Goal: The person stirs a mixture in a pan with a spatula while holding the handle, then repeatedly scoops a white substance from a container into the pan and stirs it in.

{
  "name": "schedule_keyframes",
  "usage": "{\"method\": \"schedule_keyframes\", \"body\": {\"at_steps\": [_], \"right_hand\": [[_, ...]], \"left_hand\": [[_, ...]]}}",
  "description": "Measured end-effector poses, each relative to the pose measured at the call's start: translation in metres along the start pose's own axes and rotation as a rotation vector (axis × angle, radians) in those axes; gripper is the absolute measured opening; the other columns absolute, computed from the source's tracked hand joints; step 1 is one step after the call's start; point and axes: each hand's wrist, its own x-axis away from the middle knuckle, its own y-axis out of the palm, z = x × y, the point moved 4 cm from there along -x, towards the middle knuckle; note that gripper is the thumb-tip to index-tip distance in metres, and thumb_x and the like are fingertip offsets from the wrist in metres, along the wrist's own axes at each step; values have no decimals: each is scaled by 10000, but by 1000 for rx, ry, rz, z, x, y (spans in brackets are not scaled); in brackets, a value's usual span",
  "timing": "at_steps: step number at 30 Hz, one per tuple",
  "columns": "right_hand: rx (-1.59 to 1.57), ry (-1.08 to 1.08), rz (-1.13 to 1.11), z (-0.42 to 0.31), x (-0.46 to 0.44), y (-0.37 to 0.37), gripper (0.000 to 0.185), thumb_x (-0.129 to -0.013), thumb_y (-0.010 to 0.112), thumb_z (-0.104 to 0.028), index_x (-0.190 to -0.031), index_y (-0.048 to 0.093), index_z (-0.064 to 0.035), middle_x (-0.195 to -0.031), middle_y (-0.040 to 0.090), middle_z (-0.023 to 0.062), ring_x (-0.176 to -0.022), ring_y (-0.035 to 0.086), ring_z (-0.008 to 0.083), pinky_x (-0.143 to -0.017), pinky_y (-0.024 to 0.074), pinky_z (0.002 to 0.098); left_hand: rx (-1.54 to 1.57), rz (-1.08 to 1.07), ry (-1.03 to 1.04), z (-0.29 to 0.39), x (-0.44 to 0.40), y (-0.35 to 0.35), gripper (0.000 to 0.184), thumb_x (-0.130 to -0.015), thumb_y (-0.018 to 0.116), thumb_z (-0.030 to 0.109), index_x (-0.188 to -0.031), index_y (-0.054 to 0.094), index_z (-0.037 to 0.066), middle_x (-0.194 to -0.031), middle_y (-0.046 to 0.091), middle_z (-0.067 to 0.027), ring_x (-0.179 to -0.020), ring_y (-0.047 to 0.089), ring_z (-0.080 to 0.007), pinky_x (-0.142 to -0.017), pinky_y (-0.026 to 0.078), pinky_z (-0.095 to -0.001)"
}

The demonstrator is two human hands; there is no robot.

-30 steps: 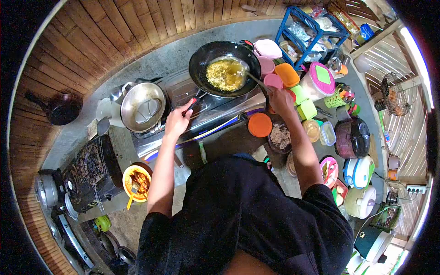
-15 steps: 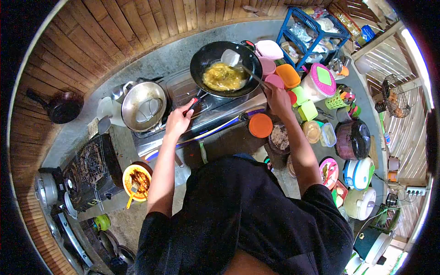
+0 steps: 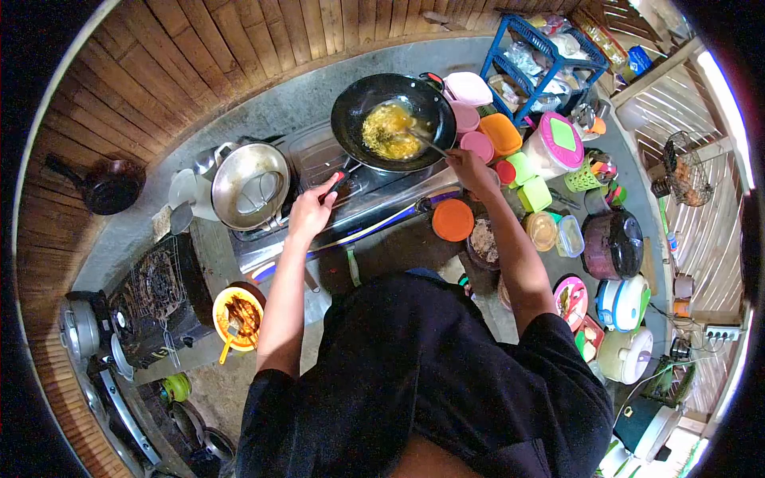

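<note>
A black wok (image 3: 349, 119) sits on the right side of the gas stove (image 3: 374, 187), with yellow food, apparently egg, in glossy liquid (image 3: 381, 131) inside. My left hand (image 3: 311, 213) is closed around the wok's black and red handle (image 3: 338, 182). In my right hand (image 3: 470, 171) is the handle of a spatula (image 3: 430, 142), which slants down to the left into the wok. The spatula's blade is down in the food and mostly hidden by it.
A steel pan (image 3: 227, 195) with a strainer-like wire item stands on the stove's left side. Plastic containers, including an orange one (image 3: 500, 134), crowd the wok's right. An orange-lidded tub (image 3: 453, 219) sits near my right forearm; a yellow bowl (image 3: 218, 307) with sauce is at lower left.
The spatula's pale blade has gone from above the far side of the wok down into the food. My right hand has shifted slightly, and the food has spread differently. My left hand stays put.
</note>
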Motion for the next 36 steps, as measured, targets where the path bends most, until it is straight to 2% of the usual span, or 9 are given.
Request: {"method": "schedule_keyframes", "body": {"at_steps": [4,8,10,14,19,23,28,32,36], "right_hand": [[-210,-13,-106,-10,0,4,310,-940,585,-219,-1206,649,-74,-799,687,133,-709,665,238,-655,496,393],[-176,-102,24,-21,9,-8,298,-945,570,-220,-1202,658,-97,-821,691,160,-735,682,289,-667,511,404],[15,-116,144,-26,14,-22,299,-943,557,-217,-1211,651,-123,-869,693,176,-771,684,344,-671,524,435],[331,34,80,-35,20,-45,290,-935,546,-219,-1201,643,-156,-901,687,188,-804,668,387,-675,531,469],[493,-132,268,-30,32,-63,194,-934,522,-247,-1053,622,-132,-766,666,200,-694,674,375,-580,528,497],[489,-76,118,-25,37,-70,206,-933,519,-250,-1027,649,-121,-789,675,203,-726,676,386,-612,537,491],[78,-89,-97,-13,33,-50,230,-919,555,-212,-1059,701,-103,-920,686,230,-830,667,418,-704,525,507],[-6,-81,-116,-26,32,-41,252,-916,570,-200,-1126,683,-117,-934,685,234,-850,664,421,-701,519,508],[163,-20,67,-25,23,-41,251,-932,549,-228,-1120,676,-121,-911,682,228,-822,666,408,-688,524,503]], "left_hand": [[4,-5,-4,-1,0,0,403,-914,603,292,-1307,563,373,-1049,672,-174,-916,652,-380,-809,518,-439],[3,-30,-40,6,1,-4,416,-913,621,265,-1314,562,358,-1126,654,-157,-980,651,-354,-847,513,-402],[-7,-67,-85,8,1,-5,428,-915,635,239,-1323,559,346,-1195,638,-142,-1035,653,-327,-881,507,-365],[2,-54,-66,9,1,-5,426,-915,636,251,-1323,559,347,-1188,642,-145,-1030,655,-330,-879,508,-369],[5,-34,-20,10,2,-7,415,-915,606,286,-1318,554,366,-1150,652,-128,-985,643,-367,-862,518,-420],[-6,-55,-56,12,1,-8,418,-918,613,273,-1323,554,361,-1176,647,-129,-1017,643,-350,-879,512,-399],[5,-82,-77,10,1,-6,424,-917,625,263,-1325,555,356,-1226,632,-123,-1063,639,-337,-907,503,-380],[-1,-81,-80,13,2,-9,424,-917,628,262,-1322,555,365,-1199,641,-135,-1054,640,-346,-903,504,-383],[-3,-62,-71,14,3,-9,419,-915,632,269,-1316,559,370,-1145,657,-160,-996,659,-353,-862,511,-391]]}}
